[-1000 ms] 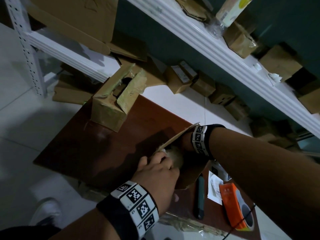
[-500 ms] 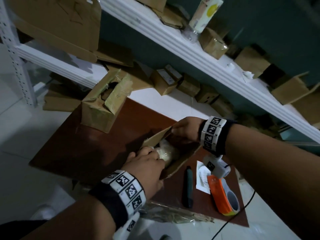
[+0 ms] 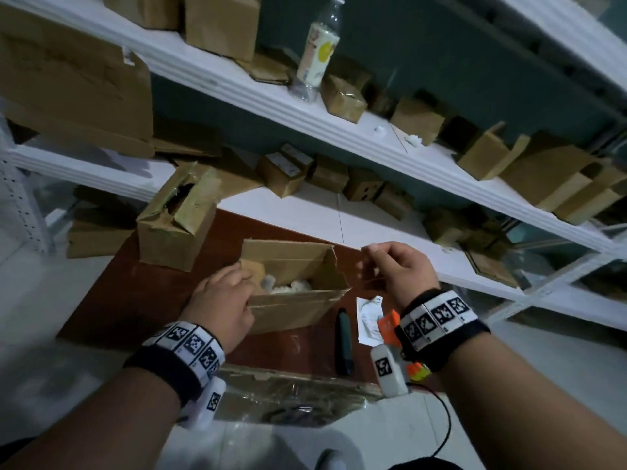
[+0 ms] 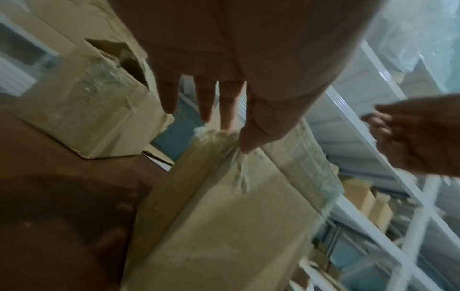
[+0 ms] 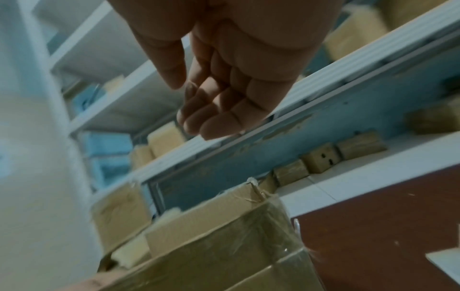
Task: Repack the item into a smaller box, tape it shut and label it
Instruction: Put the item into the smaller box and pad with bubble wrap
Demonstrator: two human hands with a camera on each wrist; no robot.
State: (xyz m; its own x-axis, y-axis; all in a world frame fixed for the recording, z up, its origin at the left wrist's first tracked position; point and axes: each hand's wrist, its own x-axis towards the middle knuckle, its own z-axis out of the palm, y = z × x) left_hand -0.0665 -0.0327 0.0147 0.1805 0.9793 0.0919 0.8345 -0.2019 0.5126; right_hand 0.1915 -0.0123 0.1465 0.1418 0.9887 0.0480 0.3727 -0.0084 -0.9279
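Both hands lie relaxed, left (image 4: 224,69) touching the box (image 3: 291,307); only overhead shows its white item (image 3: 291,286).

White metal shelving (image 3: 390,144) runs from 10 o'clock to 3 o'clock against a teal wall (image 3: 441,56). Its shelves carry cardboard boxes (image 3: 342,96) and a plastic bottle (image 3: 315,56). A brown board (image 3: 112,300) lies on a pale tiled floor (image 3: 30,300). Lighting is dim.
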